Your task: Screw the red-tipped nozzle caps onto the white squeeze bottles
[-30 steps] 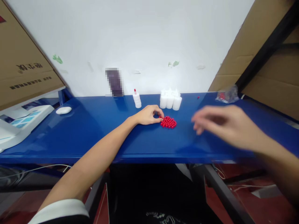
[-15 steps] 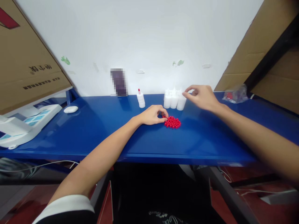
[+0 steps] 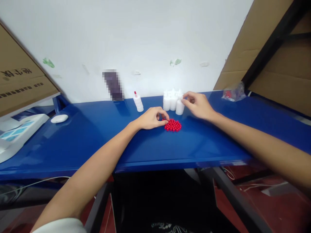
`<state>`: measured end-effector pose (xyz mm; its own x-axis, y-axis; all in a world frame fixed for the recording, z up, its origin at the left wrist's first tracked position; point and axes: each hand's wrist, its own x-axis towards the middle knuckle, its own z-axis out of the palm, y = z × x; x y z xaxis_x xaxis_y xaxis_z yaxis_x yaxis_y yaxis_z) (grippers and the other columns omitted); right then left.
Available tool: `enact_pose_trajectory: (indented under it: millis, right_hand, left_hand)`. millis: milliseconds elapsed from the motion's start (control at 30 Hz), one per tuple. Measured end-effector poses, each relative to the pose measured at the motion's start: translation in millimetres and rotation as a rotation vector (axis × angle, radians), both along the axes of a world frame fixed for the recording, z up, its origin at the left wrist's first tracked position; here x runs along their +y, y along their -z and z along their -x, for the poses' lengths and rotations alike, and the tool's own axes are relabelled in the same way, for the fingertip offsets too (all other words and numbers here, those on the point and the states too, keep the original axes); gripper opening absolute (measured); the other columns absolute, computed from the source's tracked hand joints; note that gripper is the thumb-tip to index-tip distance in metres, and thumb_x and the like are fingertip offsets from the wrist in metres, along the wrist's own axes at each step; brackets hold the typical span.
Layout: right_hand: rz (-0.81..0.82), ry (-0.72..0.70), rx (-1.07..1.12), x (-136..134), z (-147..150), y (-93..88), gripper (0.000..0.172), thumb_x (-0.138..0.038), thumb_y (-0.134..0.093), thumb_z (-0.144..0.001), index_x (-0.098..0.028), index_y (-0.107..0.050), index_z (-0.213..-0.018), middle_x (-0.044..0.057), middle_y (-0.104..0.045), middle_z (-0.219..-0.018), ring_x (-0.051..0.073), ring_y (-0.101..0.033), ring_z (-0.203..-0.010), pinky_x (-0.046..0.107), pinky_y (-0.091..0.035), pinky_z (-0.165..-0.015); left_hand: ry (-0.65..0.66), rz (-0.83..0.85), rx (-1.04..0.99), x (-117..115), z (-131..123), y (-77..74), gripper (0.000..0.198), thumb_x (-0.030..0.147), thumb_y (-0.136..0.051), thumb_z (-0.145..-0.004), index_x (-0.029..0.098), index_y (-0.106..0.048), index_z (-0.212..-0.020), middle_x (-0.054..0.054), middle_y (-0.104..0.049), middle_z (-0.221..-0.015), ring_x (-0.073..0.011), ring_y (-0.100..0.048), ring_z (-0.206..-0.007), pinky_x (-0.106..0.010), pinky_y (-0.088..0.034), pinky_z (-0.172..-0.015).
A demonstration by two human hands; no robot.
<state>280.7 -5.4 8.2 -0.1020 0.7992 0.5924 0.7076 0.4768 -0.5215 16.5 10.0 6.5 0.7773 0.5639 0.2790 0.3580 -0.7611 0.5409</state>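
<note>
My left hand (image 3: 152,118) rests on the table at the left edge of a flat cluster of small red caps (image 3: 173,125). Its thumb and forefinger pinch a red cap there, partly hidden by the fingertips. Behind the cluster, several white squeeze bottles (image 3: 166,103) with pointed white tips stand upright in a tight group. My right hand (image 3: 198,105) has its thumb and fingers closed at the upper part of the front right white bottle (image 3: 179,107), which stands on the table. To the left, apart from the group, is a white bottle with a red tip (image 3: 138,104).
On the blue table (image 3: 97,136) lie a white rounded case (image 3: 59,118) and a white device with blue panels (image 3: 21,131) at left. A clear bag with red pieces (image 3: 233,94) sits at the back right. Cardboard (image 3: 272,64) flanks both sides; a wall closes the back.
My right hand has come lower, its fingers closing at the front right bottle. My left hand stays at the caps. The view has shifted, so everything appears farther left.
</note>
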Motion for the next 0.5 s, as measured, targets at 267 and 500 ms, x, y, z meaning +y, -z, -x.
enact_pose_trajectory:
  millis: [267, 500]
  right_hand:
    - [-0.087, -0.025, 0.055, 2.3, 0.1, 9.4, 0.015, -0.035, -0.066, -0.088, -0.021, -0.068, -0.092, -0.005, -0.045, -0.057, 0.015, -0.043, -0.054, 0.033, -0.036, -0.061]
    - [-0.121, 0.061, 0.203, -4.9, 1.8, 8.1, 0.020, -0.040, -0.076, -0.077, -0.023, -0.067, -0.085, -0.007, -0.041, -0.054, 0.014, -0.037, -0.052, 0.033, -0.035, -0.058]
  left_hand:
    - [-0.018, -0.015, 0.013, 2.2, -1.5, 1.1, 0.013, 0.026, -0.070, -0.085, 0.020, -0.078, -0.092, -0.003, -0.070, -0.094, -0.0131, -0.058, -0.076, -0.030, -0.048, -0.076]
    - [-0.029, 0.002, 0.008, 5.5, -0.4, 0.8, 0.009, 0.025, -0.071, -0.080, 0.019, -0.076, -0.085, -0.003, -0.070, -0.092, -0.0123, -0.057, -0.074, -0.029, -0.047, -0.075]
